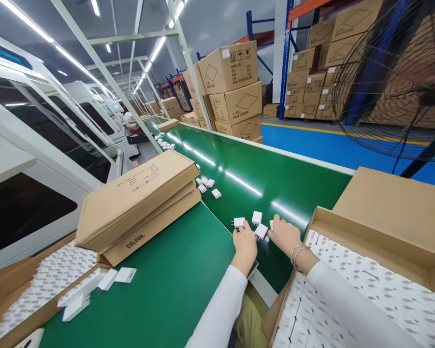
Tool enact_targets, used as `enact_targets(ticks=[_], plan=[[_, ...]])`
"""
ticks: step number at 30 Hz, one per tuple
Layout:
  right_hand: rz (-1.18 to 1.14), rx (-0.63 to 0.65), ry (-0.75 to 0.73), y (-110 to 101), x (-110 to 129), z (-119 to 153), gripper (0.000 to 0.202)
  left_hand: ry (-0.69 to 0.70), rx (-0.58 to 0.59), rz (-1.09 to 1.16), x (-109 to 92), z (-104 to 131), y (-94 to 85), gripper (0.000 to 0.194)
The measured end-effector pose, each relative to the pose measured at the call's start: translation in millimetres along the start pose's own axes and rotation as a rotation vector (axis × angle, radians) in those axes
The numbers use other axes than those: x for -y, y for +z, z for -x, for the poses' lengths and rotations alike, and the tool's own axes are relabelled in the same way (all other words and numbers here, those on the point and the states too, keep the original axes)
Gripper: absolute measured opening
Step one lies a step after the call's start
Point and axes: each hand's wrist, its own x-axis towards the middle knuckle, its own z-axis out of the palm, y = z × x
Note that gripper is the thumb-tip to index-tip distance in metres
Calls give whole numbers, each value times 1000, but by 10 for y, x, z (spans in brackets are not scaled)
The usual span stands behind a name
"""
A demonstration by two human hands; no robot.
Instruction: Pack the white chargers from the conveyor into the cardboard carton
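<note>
My left hand reaches over the edge of the green belt, its fingers closed at a white charger plug with metal prongs. To its right, my right hand has its fingers at another small white piece, mostly hidden behind them. Between the two hands lie two more white plugs, one farther back and one nearer. Beneath my right forearm is an open cardboard box holding rows of white plugs.
Loose plugs lie farther up the belt. Stacked flat cartons stand on the green table, beside another filled box and loose white plugs. A fan stands at the right.
</note>
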Motion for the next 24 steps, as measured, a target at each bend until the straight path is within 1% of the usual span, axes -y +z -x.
enact_targets(ticks=[3, 5, 7, 10, 13, 15, 17, 19, 21, 22, 24], plan=[[-32, -39, 17, 11, 111, 63, 34, -16, 21, 190, 54, -147, -112, 48], [-45, -35, 45, 69, 228, 92, 37, -12, 75, 313, 103, -252, -184, 40], [-50, -15, 83, 141, 335, 98, 43, 5, 163, 431, 144, -328, -245, 32], [-48, 14, 122, 212, 433, 91, 49, 67, 305, 563, 161, -357, -306, 31], [-32, 32, 126, 209, 451, 114, 40, 126, 436, 621, 132, -316, -342, 33], [-11, 48, 111, 163, 406, 157, 33, 147, 502, 593, 111, -284, -375, 31], [12, 69, 62, 78, 302, 209, 31, 150, 532, 498, 97, -263, -426, 27], [31, 92, -35, -37, 156, 251, 33, 141, 527, 345, 69, -249, -477, 28], [49, 129, -144, -160, 16, 266, 34, 133, 498, 156, -7, -225, -490, 34], [59, 155, -186, -216, -34, 262, 35, 132, 480, 57, -69, -205, -471, 36], [85, 214, -229, -298, -78, 237, 36, 127, 452, -134, -235, -147, -380, 35]])
